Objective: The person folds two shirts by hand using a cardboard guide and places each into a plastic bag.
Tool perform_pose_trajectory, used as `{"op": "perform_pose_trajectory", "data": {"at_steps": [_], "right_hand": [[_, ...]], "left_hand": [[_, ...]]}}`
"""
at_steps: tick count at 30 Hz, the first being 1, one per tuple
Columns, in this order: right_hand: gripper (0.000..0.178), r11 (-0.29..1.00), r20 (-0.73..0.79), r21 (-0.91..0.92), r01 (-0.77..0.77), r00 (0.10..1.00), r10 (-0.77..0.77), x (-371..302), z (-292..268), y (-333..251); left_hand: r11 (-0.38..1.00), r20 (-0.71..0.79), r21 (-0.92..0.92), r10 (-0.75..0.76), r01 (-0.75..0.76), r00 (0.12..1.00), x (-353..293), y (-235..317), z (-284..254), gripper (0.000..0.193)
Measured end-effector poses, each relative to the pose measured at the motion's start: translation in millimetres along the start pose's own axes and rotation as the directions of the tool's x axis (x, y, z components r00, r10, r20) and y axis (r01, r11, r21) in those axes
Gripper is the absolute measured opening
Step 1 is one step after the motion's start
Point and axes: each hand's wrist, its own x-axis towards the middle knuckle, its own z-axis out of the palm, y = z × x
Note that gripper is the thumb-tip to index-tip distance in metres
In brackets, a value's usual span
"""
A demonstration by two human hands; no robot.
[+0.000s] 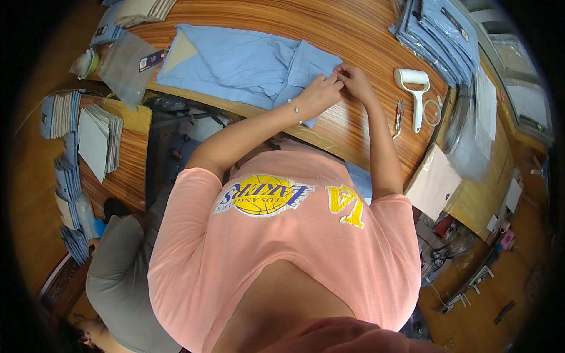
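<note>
A light blue shirt point(247, 65) lies partly folded along the near side of the wooden table, with a beige piece point(181, 52) showing at its left end. My left hand point(321, 95), with a beaded bracelet at the wrist, reaches over the right end of the shirt, fingers closed in a pinch. Meeting it from the right, my right hand point(355, 82) pinches at the shirt's right corner. The fingertips of both hands come together there, and they hide the exact bit of cloth between them. Part of the shirt hangs over the front edge.
Right of my hands lie a white lint roller point(413, 88), red-handled snips point(399, 115) and a clear ring point(432, 112). Bagged blue shirts point(438, 38) are stacked at the far right. A clear bag point(126, 70) with a dark tag point(151, 60) sits left. Another person point(120, 265) is beside me.
</note>
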Motion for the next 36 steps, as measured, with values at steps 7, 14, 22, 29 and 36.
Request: {"op": "perform_pose_trajectory", "data": {"at_steps": [7,14,22,29,36], "right_hand": [[0.014,0.995,-0.025,-0.1,-0.014,1.0,0.011,-7,-1,-4],[0.016,1.0,0.003,-0.011,0.01,1.0,-0.01,-31,10,-18],[0.013,0.916,0.133,0.395,-0.063,0.991,0.011,-17,10,-5],[0.011,0.995,0.015,-0.099,0.001,1.0,0.001,-20,3,-22],[0.037,0.713,-0.044,-0.621,0.325,0.894,-0.446,-43,-3,-20]], "left_hand": [[0.985,0.078,-0.103,0.148,-0.14,0.986,-32,-3,-8,0.013],[0.907,0.004,-0.276,-0.331,0.319,0.944,-69,30,13,0.068],[0.913,-0.02,-0.284,-0.312,0.294,0.95,-75,26,27,0.077],[0.9,-0.018,-0.316,-0.321,0.299,0.947,-79,24,28,0.077],[0.829,0.011,-0.347,-0.465,0.44,0.885,-83,44,19,0.08]]}}
